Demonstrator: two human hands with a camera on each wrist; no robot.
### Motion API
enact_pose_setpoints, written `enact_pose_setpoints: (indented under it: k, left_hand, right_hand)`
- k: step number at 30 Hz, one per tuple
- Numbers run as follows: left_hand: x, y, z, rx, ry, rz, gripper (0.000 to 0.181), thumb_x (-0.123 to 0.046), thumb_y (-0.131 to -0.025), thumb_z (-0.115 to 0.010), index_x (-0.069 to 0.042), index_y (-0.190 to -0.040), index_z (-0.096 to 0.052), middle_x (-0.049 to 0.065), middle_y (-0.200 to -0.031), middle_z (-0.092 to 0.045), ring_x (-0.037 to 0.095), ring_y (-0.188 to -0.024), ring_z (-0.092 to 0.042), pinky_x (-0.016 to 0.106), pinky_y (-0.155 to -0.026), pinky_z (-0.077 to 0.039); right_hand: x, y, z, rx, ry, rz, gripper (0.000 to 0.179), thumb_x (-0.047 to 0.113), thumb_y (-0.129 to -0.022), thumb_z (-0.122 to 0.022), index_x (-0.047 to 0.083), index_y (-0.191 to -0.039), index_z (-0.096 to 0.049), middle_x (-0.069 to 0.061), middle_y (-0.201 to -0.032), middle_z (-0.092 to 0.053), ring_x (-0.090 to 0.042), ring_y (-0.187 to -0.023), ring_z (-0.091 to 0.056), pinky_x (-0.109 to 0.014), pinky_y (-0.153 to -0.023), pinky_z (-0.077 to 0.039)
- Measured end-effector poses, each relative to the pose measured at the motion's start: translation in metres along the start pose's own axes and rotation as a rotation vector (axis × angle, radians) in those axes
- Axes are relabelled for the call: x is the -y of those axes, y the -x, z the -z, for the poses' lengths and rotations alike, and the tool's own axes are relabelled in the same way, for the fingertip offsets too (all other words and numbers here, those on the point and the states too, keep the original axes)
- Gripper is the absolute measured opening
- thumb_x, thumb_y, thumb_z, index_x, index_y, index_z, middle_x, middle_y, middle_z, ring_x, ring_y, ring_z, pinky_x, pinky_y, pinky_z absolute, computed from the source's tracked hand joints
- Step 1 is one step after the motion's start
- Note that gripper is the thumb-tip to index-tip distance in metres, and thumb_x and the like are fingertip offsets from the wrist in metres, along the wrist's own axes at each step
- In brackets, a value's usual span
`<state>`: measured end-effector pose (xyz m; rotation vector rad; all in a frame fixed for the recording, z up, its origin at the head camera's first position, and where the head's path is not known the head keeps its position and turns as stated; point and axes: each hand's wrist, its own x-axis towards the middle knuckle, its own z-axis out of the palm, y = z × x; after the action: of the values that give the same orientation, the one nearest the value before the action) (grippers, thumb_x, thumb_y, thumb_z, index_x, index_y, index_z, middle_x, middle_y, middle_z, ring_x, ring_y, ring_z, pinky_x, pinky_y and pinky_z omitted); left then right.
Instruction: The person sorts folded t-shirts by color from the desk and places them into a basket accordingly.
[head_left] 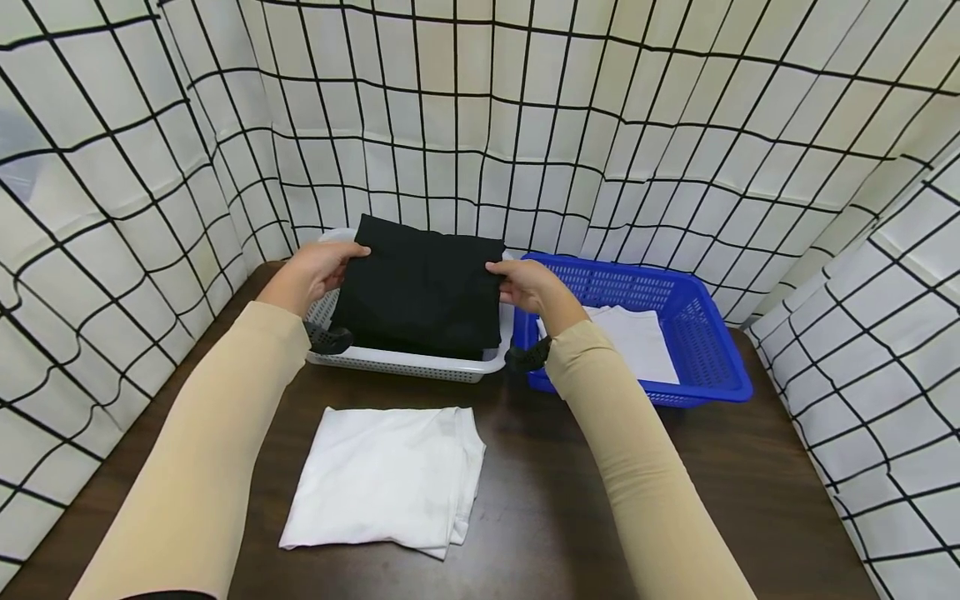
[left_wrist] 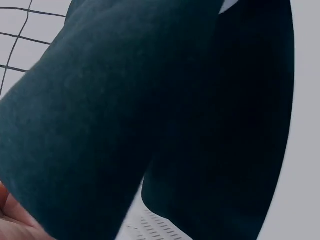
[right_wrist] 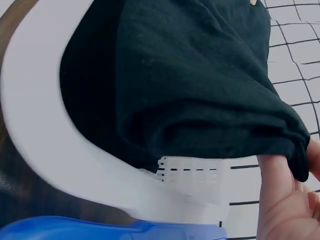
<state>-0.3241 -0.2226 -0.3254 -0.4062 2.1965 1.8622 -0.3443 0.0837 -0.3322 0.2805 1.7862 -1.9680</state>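
"Beige sleeves (head_left: 191,467) closest to us, both reaching over the desk (head_left: 555,500). Which way does the black cloth (head_left: 423,292) lie?"

"Over the white basket (head_left: 401,367), longer axis running left to right, far edge raised toward the gridded curtain (head_left: 450,125)."

"And the grip?"

"Left hand (head_left: 313,268) pinches one side, right hand (head_left: 534,287) the other, thumbs on top."

"What else is on that dark brown desk?"

"Folded white cloth (head_left: 382,479), nearer the person. Blue basket (head_left: 708,337) just beside the white one, white fabric (head_left: 637,346) inside."

"How does the black cloth look?"

"Matte, folded, rucked close to the right hand."
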Motion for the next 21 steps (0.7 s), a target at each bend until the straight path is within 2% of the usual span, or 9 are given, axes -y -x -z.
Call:
enact_pose_setpoints:
  k: [2,6,9,15,21]
  left_hand:
    - [0.003,-0.001,0.001,-0.01,-0.013,-0.007,0.015,-0.031,-0.094,-0.068,-0.019,-0.085,-0.067,-0.014,-0.063,-0.066,0.001,-0.058,-0.062,0.015,-0.06,-0.053]
    - [0.01,-0.006,0.001,-0.005,-0.042,-0.037,0.024,-0.031,-0.096,-0.065,-0.012,-0.109,-0.061,-0.017,-0.07,-0.068,0.0,-0.068,-0.068,0.017,-0.068,-0.057]
    - [0.016,-0.009,0.0,-0.004,-0.051,-0.044,0.035,-0.03,-0.096,-0.065,-0.006,-0.121,-0.058,-0.017,-0.071,-0.068,0.0,-0.069,-0.069,0.018,-0.069,-0.058]
    - [0.029,-0.013,-0.001,-0.008,-0.104,-0.035,0.054,-0.028,-0.098,-0.063,0.001,-0.141,-0.05,-0.019,-0.072,-0.066,-0.002,-0.068,-0.067,0.016,-0.067,-0.056]
    - [0.038,-0.016,-0.003,-0.036,-0.167,-0.081,0.053,-0.024,-0.098,-0.06,0.006,-0.141,-0.05,-0.02,-0.067,-0.06,-0.004,-0.064,-0.059,0.013,-0.063,-0.051]
  right_hand:
    - [-0.004,-0.002,-0.001,0.018,0.019,0.01,0.032,0.01,-0.102,-0.053,-0.001,-0.133,-0.055,-0.006,-0.102,-0.066,-0.015,-0.086,-0.066,-0.036,-0.107,-0.05]
    - [-0.012,-0.004,-0.004,0.05,0.052,0.058,0.038,0.008,-0.105,-0.047,-0.002,-0.141,-0.048,-0.015,-0.131,-0.062,-0.025,-0.113,-0.063,-0.039,-0.112,-0.046]
    - [-0.02,-0.004,-0.008,0.028,0.068,0.084,0.041,0.007,-0.105,-0.046,-0.001,-0.145,-0.045,-0.02,-0.143,-0.054,-0.031,-0.129,-0.056,-0.04,-0.112,-0.045]
    - [-0.035,-0.006,-0.015,-0.034,0.075,0.086,0.054,0.004,-0.102,-0.05,0.001,-0.153,-0.032,-0.02,-0.149,-0.049,-0.032,-0.137,-0.05,-0.04,-0.114,-0.042]
    - [-0.04,-0.009,-0.02,-0.065,0.188,0.1,0.061,0.006,-0.1,-0.056,-0.002,-0.154,-0.029,-0.02,-0.152,-0.045,-0.029,-0.139,-0.049,-0.039,-0.114,-0.042]
